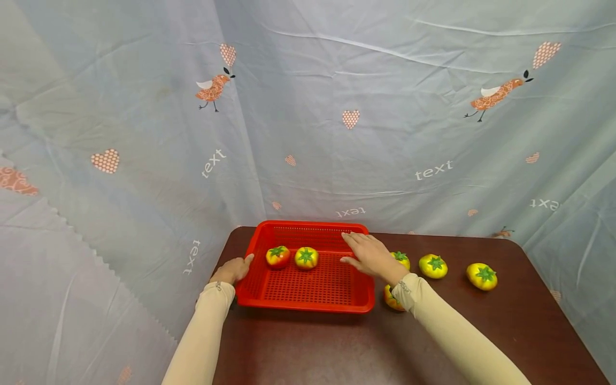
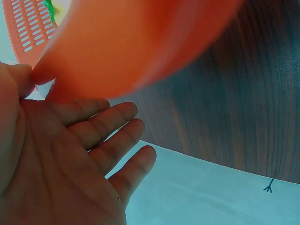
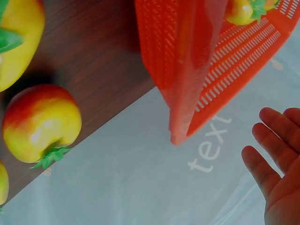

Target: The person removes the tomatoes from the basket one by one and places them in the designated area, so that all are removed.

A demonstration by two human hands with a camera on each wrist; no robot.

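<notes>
A red plastic basket (image 1: 308,307) with slotted walls and floor stands on the dark table. At its left rim is my left hand (image 1: 232,270), thumb over the edge and fingers outside. In the left wrist view, the fingers (image 2: 111,123) of that hand spread loosely beside the rim. Above the basket's right side hovers my right hand (image 1: 370,254), fingers extended and holding nothing. Inside the basket lie a red-and-yellow fruit (image 1: 277,258) and a yellow fruit (image 1: 306,258), both with green leafy tops. Their exact kind is unclear.
Right of the basket, two fruits, one yellow (image 1: 400,260) and one orange-yellow (image 1: 392,299), are partly hidden by my right arm. Farther right lie two more yellow fruits, a nearer one (image 1: 433,266) and an outer one (image 1: 482,276). A printed grey cloth (image 1: 313,176) hangs behind the table (image 1: 308,347).
</notes>
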